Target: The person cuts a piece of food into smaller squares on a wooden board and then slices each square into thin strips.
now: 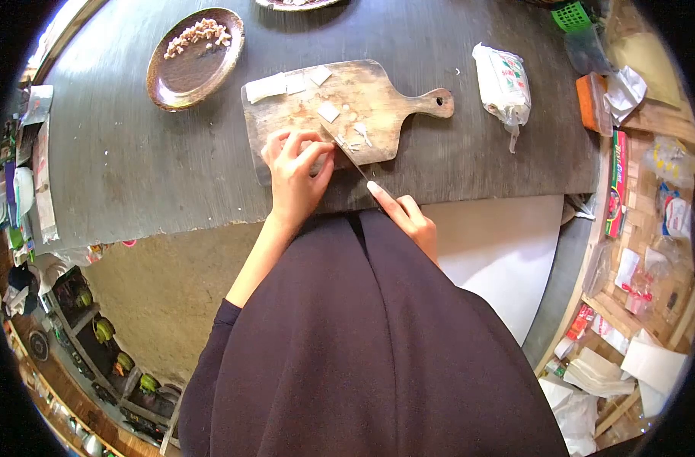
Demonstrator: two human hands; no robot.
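A wooden cutting board [378, 87] with a handle lies on the dark table, carrying pale flat pieces [265, 86] and small cut bits [360, 131]. My left hand [295, 171] presses down on a piece at the board's near edge, fingers curled. My right hand [407, 217] grips the handle of a knife [346, 152], index finger along its spine. The blade slants up-left onto the board, right beside my left fingertips.
A brown oval plate [181, 76] with chopped bits sits at the far left. A white plastic packet [503, 84] lies right of the board's handle. Cluttered packets and boxes [618, 183] crowd the right side. The table's near edge [172, 225] runs below my hands.
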